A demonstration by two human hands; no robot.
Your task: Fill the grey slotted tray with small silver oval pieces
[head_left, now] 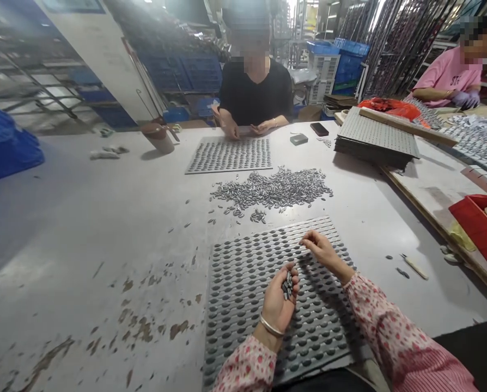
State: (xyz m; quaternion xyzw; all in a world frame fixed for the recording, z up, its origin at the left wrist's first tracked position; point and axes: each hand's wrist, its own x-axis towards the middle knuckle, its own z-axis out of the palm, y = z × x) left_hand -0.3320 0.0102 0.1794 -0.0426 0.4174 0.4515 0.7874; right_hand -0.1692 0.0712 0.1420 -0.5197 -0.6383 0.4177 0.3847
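Observation:
In the head view, my left hand (pixel 279 296) is cupped, palm up, around several small grey oval metal pieces (pixel 287 285). It is over a grey tray (pixel 235 305) patterned with rows of dark oval spots. My right hand (pixel 317 247) is above the tray's upper right part, thumb and fingertips pinched together. Whatever is between those fingertips is too small to make out. Beyond the tray's far edge lies a heap of the same grey pieces (pixel 276 188), with some scattered around it.
Across the table, a person in black (pixel 254 92) works over a similar tray (pixel 227 155). A brown jug (pixel 157 137), a phone (pixel 319 129) and a stack of panels (pixel 376 136) stand farther back. At right are a small knife (pixel 415 267) and a red box (pixel 478 228).

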